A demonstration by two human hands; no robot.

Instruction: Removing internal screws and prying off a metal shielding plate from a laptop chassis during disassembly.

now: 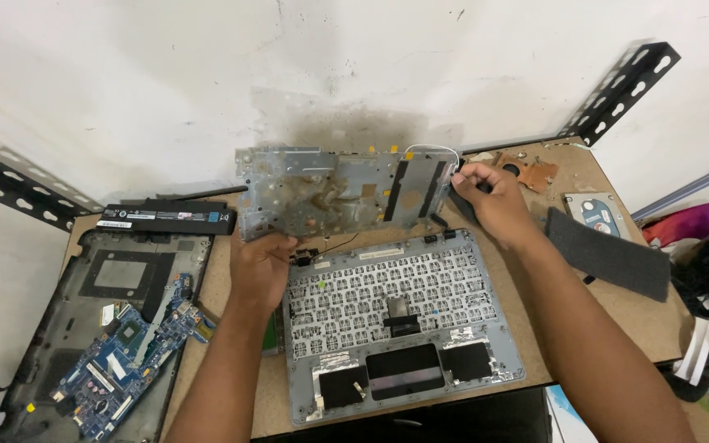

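One view only, worn on the head, looking steeply down and forward over a small wooden table (572, 176) pushed against a white wall (207, 74). The wall fills the whole upper half of the frame, the tabletop the lower half. It sits close: both forearms run in from the bottom edge, left hand (260, 267) at centre, right hand (490, 197) upper right of centre. Floor clutter shows at the far right edge.

it was a makeshift electronics repair bench: a bare wooden table (617, 328) against a stained white wall (354, 74), a gutted laptop case (59, 328) with its blue circuit board (125, 361) at eight o'clock, a hard drive (599, 215) at two.
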